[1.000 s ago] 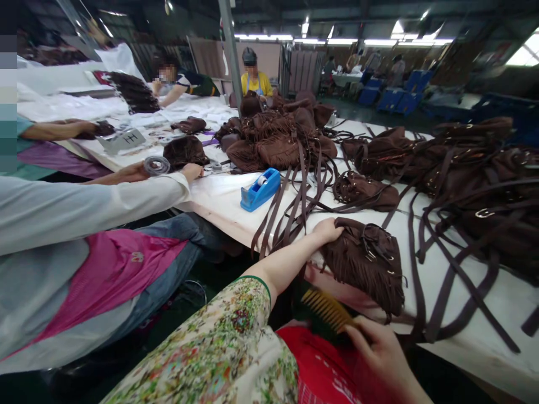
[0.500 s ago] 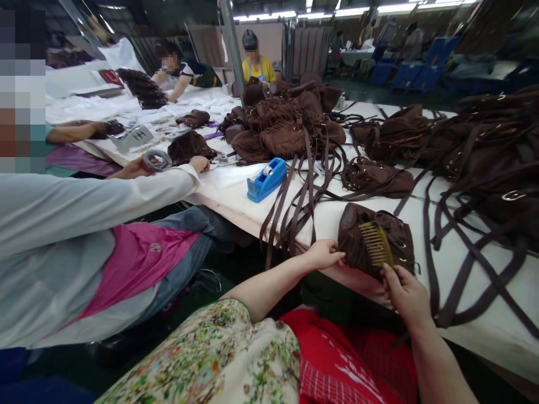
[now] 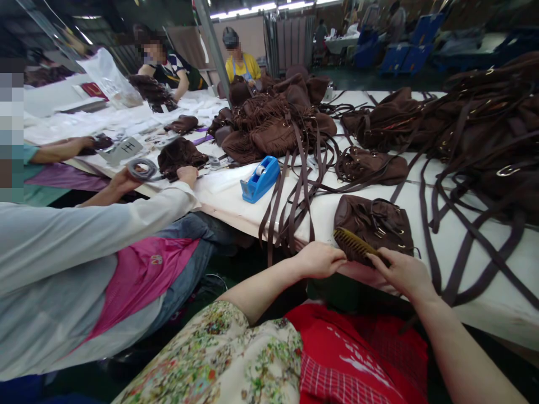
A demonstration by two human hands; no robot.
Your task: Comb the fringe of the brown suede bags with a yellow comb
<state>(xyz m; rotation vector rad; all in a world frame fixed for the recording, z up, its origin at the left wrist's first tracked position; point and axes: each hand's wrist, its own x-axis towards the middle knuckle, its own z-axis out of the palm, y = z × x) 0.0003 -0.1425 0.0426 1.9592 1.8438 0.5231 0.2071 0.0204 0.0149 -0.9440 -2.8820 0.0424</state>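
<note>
A small dark brown drawstring bag point(image 3: 373, 216) with metal eyelets lies at the table's front edge, before me. My left hand point(image 3: 322, 260) is closed in a pinch at the bag's lower left corner. In my right hand point(image 3: 402, 272) is an olive-yellow wide-toothed comb point(image 3: 356, 243), gripped at its right end. The comb slants across the lower front of the bag, its teeth pointing down against it. Whatever lies between my left fingertips is mostly hidden.
Left of the bag, long brown straps point(image 3: 295, 207) hang over the table edge beside a blue tape dispenser point(image 3: 260, 180). More brown bags point(image 3: 269, 126) are heaped behind and to the right. A co-worker's white sleeve point(image 3: 105, 219) reaches in from the left, close to another brown bag point(image 3: 179, 157).
The comb has turned from near upright to a flatter slant and moved left and down over the bag. My left hand stays at the corner. The view has shifted slightly.
</note>
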